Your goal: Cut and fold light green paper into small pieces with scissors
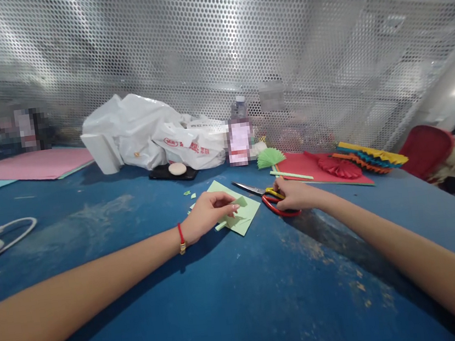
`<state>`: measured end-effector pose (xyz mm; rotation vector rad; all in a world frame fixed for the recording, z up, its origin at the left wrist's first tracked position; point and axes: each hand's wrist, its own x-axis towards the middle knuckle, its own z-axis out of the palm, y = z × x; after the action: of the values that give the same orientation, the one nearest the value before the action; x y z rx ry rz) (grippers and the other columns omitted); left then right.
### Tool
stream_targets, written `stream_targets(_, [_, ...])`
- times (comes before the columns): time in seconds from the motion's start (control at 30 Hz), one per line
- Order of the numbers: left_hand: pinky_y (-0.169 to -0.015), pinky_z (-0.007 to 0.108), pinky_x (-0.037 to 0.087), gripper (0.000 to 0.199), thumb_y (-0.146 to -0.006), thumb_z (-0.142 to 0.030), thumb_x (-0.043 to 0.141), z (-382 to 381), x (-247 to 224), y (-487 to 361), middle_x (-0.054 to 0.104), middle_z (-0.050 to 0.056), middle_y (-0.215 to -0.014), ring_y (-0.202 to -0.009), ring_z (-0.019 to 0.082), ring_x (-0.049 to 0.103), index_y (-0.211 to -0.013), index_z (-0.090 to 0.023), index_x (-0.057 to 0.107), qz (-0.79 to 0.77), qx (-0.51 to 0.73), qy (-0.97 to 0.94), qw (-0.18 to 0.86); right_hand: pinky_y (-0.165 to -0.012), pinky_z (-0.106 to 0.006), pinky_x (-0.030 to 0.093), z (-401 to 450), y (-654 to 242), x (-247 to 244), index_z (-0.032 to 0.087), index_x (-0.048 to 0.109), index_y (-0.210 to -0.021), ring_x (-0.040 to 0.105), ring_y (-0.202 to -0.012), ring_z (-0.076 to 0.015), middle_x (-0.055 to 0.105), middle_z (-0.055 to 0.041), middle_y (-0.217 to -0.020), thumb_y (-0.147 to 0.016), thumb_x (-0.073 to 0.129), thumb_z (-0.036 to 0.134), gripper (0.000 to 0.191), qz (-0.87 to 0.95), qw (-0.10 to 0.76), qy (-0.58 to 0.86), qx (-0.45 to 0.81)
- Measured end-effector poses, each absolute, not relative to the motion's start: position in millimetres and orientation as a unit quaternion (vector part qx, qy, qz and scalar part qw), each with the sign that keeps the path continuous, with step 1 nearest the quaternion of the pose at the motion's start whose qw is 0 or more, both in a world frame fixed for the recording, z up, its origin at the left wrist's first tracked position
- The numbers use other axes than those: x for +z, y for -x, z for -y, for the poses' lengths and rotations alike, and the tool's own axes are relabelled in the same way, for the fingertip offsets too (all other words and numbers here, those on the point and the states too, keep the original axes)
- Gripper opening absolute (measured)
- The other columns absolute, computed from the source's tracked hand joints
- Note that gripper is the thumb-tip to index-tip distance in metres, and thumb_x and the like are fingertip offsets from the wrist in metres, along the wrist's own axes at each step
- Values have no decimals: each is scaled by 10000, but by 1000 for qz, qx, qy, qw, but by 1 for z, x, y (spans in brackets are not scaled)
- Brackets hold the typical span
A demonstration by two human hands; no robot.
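Observation:
My left hand (211,212), with a red cord bracelet at its wrist, pinches a small piece of light green paper (239,203). Beneath that piece lies a light green sheet (247,224) on the blue table. To the right, my right hand (299,192) has its fingers closed at the handles of a pair of scissors (270,201) with red and yellow grips. The scissors rest on the table, their dark blades pointing left toward the sheet. Small green scraps (187,193) are scattered just beyond my left hand.
White plastic bags (135,126) and a bottle (240,136) stand along the perforated metal screen (196,47). A dark phone (161,173) lies before them. At right are a green paper fan (270,157), red paper (293,163) and folded coloured strips (369,156). A white cable (22,220) curves at left.

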<state>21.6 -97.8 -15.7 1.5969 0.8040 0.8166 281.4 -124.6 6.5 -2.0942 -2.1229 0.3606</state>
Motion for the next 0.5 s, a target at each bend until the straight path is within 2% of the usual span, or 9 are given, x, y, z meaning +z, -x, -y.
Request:
stream_targets(0.1, [-556,176,473,66,-740,-170,733,98,-15,-22,668,2,-636,-573,88,604,-757,-122,689,-335,349,-676,556,-553,-251,323,122,-278,-1,179,563,-925,576,-689,-196,649,-52,-791,-668,675,254,291,681,127,711,121])
stream_targets(0.2, [-583,195,497,94,-745,-196,722,97,-16,-22,672,6,-667,-597,98,617,-773,-131,659,-332,353,-671,561,-548,-255,345,117,-276,-8,163,596,-872,565,-650,-181,646,-51,-755,-711,669,319,236,656,197,714,145])
stream_targets(0.4, [-564,193,486,171,-705,-247,763,96,-16,-24,658,1,-644,-568,88,593,-725,-132,638,-331,362,-663,565,-521,-258,298,114,-276,-20,184,547,-594,460,-563,-146,501,19,-555,-603,756,607,472,646,312,677,165])
stream_targets(0.5, [-555,202,483,234,-669,-299,803,96,-16,-24,659,7,-629,-548,91,585,-701,-132,642,-334,368,-659,565,-536,-256,323,119,-272,-27,195,518,-600,480,-588,-154,500,18,-566,-650,698,668,509,635,369,657,169])
